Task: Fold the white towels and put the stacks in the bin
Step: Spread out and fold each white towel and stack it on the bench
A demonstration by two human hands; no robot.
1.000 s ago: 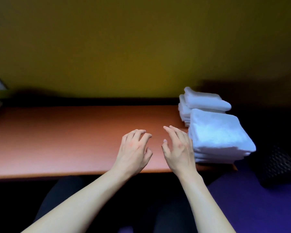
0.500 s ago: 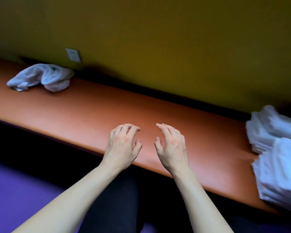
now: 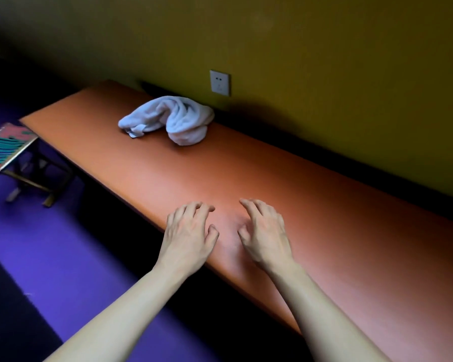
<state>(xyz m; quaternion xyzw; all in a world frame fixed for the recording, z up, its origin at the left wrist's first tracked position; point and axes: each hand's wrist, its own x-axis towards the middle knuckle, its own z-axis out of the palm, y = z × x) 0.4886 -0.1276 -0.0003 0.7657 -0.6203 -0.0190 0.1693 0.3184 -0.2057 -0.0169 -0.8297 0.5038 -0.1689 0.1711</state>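
Both hands hover over the near edge of the tabletop (image 3: 311, 194), empty: the left hand (image 3: 187, 239) and right hand (image 3: 266, 236) have fingers loosely curled and spread, palms down, gripping nothing. That looks like readiness to reach rather than a hold. At about 11 o'clock from them, well apart, lies a crumpled white towel (image 3: 173, 120), unfolded, near the wall below a socket (image 3: 220, 83). A patterned stool (image 3: 5, 146) stands on the purple floor (image 3: 50, 244) at 9 o'clock, partly cut off. No bin or folded stack is in view.
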